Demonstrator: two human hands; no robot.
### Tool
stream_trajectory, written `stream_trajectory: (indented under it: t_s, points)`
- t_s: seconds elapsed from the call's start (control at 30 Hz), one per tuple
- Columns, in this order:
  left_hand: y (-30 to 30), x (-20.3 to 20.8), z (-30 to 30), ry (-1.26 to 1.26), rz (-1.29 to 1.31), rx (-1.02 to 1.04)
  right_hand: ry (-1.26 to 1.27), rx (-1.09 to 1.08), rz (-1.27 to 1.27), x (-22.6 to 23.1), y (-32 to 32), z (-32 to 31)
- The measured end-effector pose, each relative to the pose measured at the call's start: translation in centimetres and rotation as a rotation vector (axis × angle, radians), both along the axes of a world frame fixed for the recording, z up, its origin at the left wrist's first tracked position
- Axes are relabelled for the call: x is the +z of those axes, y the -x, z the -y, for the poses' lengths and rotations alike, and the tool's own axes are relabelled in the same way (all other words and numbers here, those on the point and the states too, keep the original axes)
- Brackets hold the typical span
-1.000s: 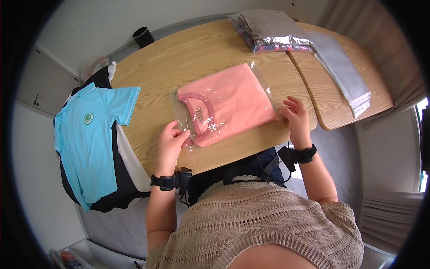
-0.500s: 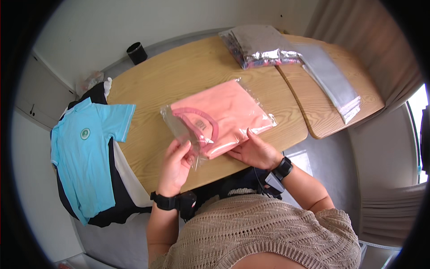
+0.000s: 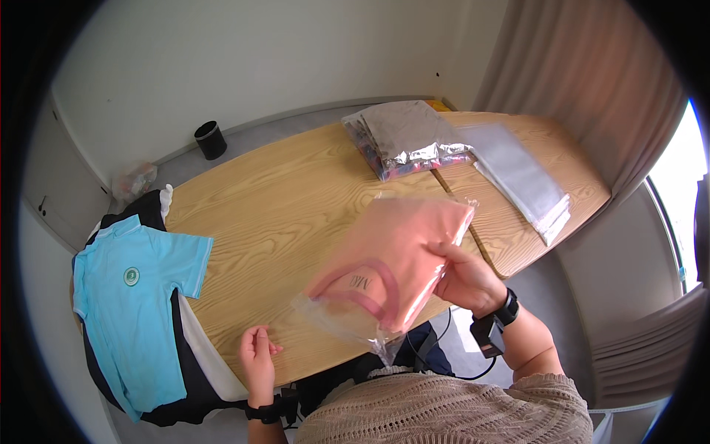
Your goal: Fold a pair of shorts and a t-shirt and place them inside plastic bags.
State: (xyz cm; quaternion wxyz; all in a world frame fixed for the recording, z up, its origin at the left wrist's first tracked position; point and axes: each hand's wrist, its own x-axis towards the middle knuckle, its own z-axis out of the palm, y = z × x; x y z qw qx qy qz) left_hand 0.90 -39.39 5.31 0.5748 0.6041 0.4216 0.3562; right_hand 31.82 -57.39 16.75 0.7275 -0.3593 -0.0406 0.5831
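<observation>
My right hand (image 3: 473, 280) is closed on the right side of a clear plastic bag with a folded pink T-shirt (image 3: 399, 237) in it, thumb on top. The packed T-shirt is lifted and tilted above the table's front edge, its darker pink collar toward me. Loose clear film of the bag (image 3: 344, 320) hangs past the collar. My left hand (image 3: 259, 360) is apart from the bag, at the near edge of the table. Its fingers are loosely bent, slightly apart, and hold nothing.
At the left, a light blue polo shirt (image 3: 137, 303) lies over black and white cloth. Bagged garments (image 3: 410, 133) are stacked at the back of the wooden table (image 3: 244, 222), beside flat clear bags (image 3: 518, 174). A black bin (image 3: 211, 140) stands on the floor beyond.
My left hand has let go of the bag and moved down and left. My right hand has shifted its grip and raised the packed T-shirt, tilting it. The head view has tipped upward.
</observation>
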Motion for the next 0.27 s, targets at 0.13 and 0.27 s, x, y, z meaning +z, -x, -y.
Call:
stream_trajectory:
  t_s: [0.13,0.27]
  points:
    - [-0.7,-0.2,0.3,-0.066,-0.006,0.045,-0.146,-0.178,0.079,4.2,-3.7,-1.5]
    - [-1.0,-1.3,0.0,-0.102,0.088,0.096,-0.592,-0.089,0.143,3.9,-14.4,-4.9]
